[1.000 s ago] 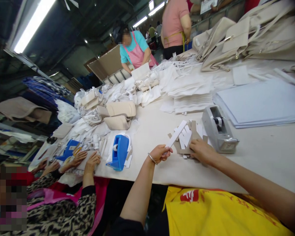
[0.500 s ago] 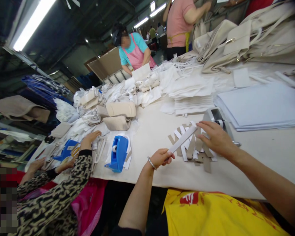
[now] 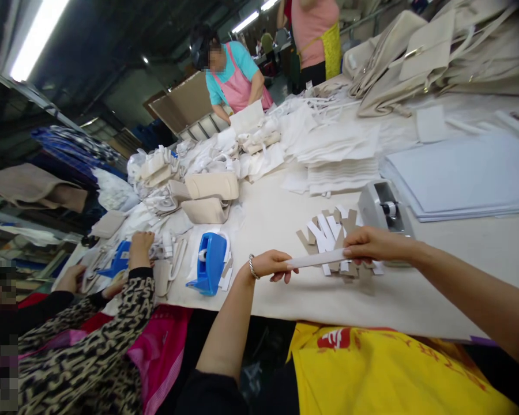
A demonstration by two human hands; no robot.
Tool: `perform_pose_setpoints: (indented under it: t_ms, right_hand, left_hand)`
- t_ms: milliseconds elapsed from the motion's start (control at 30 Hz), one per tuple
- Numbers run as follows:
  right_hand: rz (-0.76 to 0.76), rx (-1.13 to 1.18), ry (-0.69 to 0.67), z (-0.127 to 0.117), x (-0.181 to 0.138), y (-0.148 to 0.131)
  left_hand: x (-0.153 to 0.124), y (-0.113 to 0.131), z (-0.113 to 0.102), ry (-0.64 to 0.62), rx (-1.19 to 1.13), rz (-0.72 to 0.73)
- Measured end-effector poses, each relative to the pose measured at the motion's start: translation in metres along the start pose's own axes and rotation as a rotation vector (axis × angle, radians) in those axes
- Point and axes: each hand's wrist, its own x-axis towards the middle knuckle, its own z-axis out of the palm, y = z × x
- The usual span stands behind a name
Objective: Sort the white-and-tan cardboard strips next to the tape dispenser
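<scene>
A narrow white strip (image 3: 315, 260) is stretched nearly level between my two hands. My left hand (image 3: 273, 264), with a silver bracelet at the wrist, pinches its left end. My right hand (image 3: 365, 245) grips the other end between thumb and fingers. Beneath and behind the strip lies a loose heap of white and grey-brown strips (image 3: 328, 230) on the table. Just beyond my right hand stands a grey tape dispenser (image 3: 374, 202). Whether the strip is paper or card I cannot tell.
A blue tape dispenser (image 3: 211, 262) stands to my left. Beige bag pieces (image 3: 211, 187) and stacked white sheets (image 3: 341, 173) lie farther back. Large white sheets (image 3: 467, 173) and beige bags (image 3: 415, 63) are at the right. A co-worker's patterned sleeve (image 3: 132, 311) is close on the left.
My right hand has come down and closed on the strip's far end, which was free beside its open fingers. The strip has swung from slanted to nearly level.
</scene>
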Motion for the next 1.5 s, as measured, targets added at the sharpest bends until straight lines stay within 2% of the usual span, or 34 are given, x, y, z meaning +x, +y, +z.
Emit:
perform_pose_setpoints:
  t_ms: [33, 200, 300, 400, 533, 633, 733, 867, 933, 1000, 1067, 1133, 1233, 1300, 1400, 1500]
  right_hand:
    - [0.023, 0.064, 0.023, 0.002, 0.000, 0.002]
    - [0.063, 0.287, 0.184, 0.007, -0.003, 0.021]
    - [0.064, 0.335, 0.263, 0.015, -0.004, 0.032]
    - [-0.007, 0.097, 0.439, 0.032, -0.004, 0.037]
    - [-0.305, -0.557, 0.788, 0.058, -0.007, 0.040]
    - [-0.456, -0.855, 0.892, 0.071, -0.011, 0.040]
    - [-0.505, -0.946, 0.927, 0.077, -0.014, 0.041]
    - [-0.483, -0.851, 0.962, 0.081, -0.014, 0.045]
    - [-0.471, -0.776, 0.948, 0.082, -0.014, 0.045]
    - [-0.452, -0.703, 0.915, 0.081, -0.014, 0.043]
    - [-0.403, -0.627, 0.859, 0.077, -0.016, 0.038]
    - [-0.323, -0.542, 0.764, 0.073, -0.018, 0.031]
    - [-0.218, -0.452, 0.602, 0.066, -0.021, 0.022]
    - [-0.188, -0.420, 0.529, 0.063, -0.023, 0.018]
    - [-0.168, -0.380, 0.465, 0.060, -0.025, 0.017]
    - [-0.118, -0.518, 0.413, 0.058, -0.025, 0.016]
  left_hand:
    - [-0.002, -0.003, -0.006, 0.050, -0.080, 0.027]
    - [-0.012, -0.014, -0.024, 0.467, -0.356, 0.195]
    - [-0.008, -0.016, -0.015, 0.542, -0.444, 0.257]
    - [0.007, -0.014, 0.010, 0.539, -0.531, 0.206]
    - [0.032, -0.005, 0.050, 0.568, -0.706, 0.179]
    - [0.044, 0.003, 0.068, 0.669, -0.781, 0.215]
    - [0.048, 0.008, 0.074, 0.753, -0.786, 0.304]
    - [0.047, 0.009, 0.073, 0.738, -0.711, 0.365]
    - [0.046, 0.009, 0.074, 0.747, -0.645, 0.332]
    - [0.044, 0.009, 0.078, 0.757, -0.520, 0.224]
    - [0.039, 0.014, 0.085, 0.785, -0.230, 0.133]
    - [0.034, 0.024, 0.092, 0.789, 0.206, 0.183]
    - [0.030, 0.045, 0.092, 0.660, 0.818, 0.407]
    - [0.035, 0.056, 0.085, 0.530, 1.091, 0.461]
    - [0.050, 0.059, 0.074, 0.353, 1.316, 0.369]
    - [0.060, 0.056, 0.072, 0.269, 1.373, 0.283]
